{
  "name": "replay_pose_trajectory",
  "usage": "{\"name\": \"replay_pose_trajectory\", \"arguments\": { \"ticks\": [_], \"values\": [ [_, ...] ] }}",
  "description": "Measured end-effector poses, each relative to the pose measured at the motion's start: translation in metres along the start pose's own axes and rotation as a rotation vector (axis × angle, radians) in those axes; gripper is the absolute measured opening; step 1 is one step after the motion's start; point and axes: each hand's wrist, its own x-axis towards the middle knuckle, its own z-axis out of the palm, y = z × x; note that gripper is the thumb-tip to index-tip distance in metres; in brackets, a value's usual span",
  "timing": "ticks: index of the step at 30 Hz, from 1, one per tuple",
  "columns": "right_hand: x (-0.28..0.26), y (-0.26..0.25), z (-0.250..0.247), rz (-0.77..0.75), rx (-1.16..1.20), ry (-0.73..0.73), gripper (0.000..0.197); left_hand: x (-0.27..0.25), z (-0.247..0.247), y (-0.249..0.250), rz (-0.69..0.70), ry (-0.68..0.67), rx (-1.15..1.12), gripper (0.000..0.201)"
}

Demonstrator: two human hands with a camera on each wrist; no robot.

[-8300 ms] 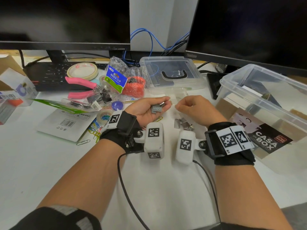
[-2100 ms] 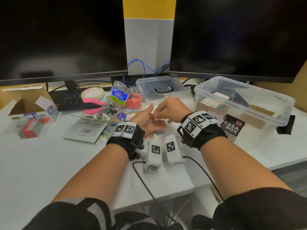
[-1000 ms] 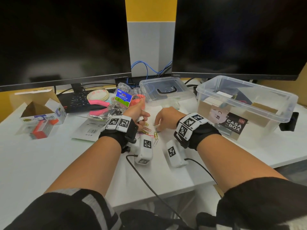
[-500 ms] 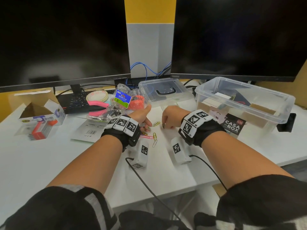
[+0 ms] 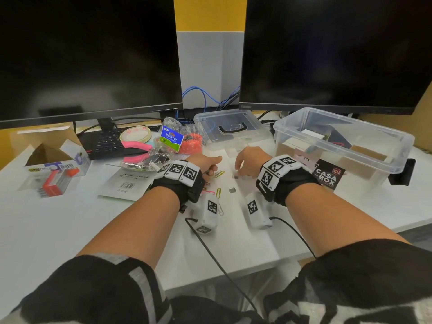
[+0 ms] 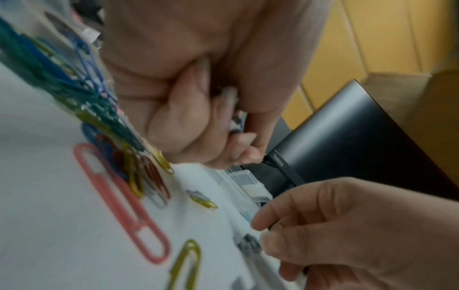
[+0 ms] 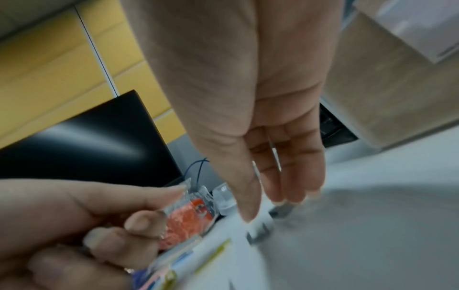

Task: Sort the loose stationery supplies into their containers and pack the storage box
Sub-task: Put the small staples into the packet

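Meanwhile, our left hand (image 5: 208,163) clenches small metal pieces; our right hand (image 5: 249,160), fingers straight, touches staples (image 7: 282,209) near the cardboard-holding storage box (image 5: 395,146).

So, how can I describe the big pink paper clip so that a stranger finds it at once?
Start at the white desk below the two monitors and go to the left hand. Colored paper clips lie beside it; the pink paper clip lies flat among them, much longer than the others.

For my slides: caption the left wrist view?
Left hand curled around small metal pieces above coloured paper clips on the white desk; right hand nearby.
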Motion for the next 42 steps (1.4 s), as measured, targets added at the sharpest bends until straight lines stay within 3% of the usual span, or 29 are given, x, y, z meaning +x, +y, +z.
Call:
{"name": "replay_pose_trajectory", "arguments": {
  "ticks": [2,5,11,18,22,26,28,32,35,38,42],
  "values": [
    [0.000,0.002,0.007,-0.032,0.004,-0.023,0.027,0.001,0.002,-0.002,0.006,0.014,0.173,0.045],
    [0.002,0.002,0.010,-0.096,-0.041,-0.035,0.022,0.002,0.006,-0.004,0.000,0.000,0.186,0.048],
    [0.003,-0.008,0.003,-0.089,-0.102,-0.078,0.019,-0.006,0.006,-0.005,-0.003,0.012,0.071,0.064],
    [-0.012,-0.032,-0.017,-0.282,0.305,0.069,0.003,-0.014,0.007,-0.004,0.012,-0.115,-0.219,0.078],
    [-0.009,-0.024,-0.016,-0.199,0.320,0.113,0.021,-0.011,-0.001,-0.011,-0.080,-0.146,-0.344,0.076],
    [-0.009,-0.013,-0.001,-0.062,0.055,-0.095,0.027,-0.010,-0.004,-0.011,-0.108,-0.088,-0.322,0.059],
    [-0.013,-0.013,0.005,-0.053,-0.003,-0.175,0.029,-0.010,-0.002,-0.010,-0.099,-0.059,-0.240,0.060],
    [-0.012,-0.013,0.005,-0.092,-0.049,-0.193,0.024,-0.016,0.004,-0.007,-0.045,-0.022,-0.147,0.074],
    [-0.008,-0.010,0.001,-0.088,-0.014,-0.109,0.021,-0.019,0.006,-0.006,-0.037,-0.015,-0.117,0.085],
    [-0.007,-0.014,-0.008,-0.151,0.226,0.033,0.020,-0.020,0.005,-0.003,-0.043,-0.071,-0.123,0.096],
    [-0.011,-0.024,-0.015,-0.263,0.368,0.084,0.020,-0.018,0.006,-0.003,-0.061,-0.184,-0.323,0.095]
  ]
}}
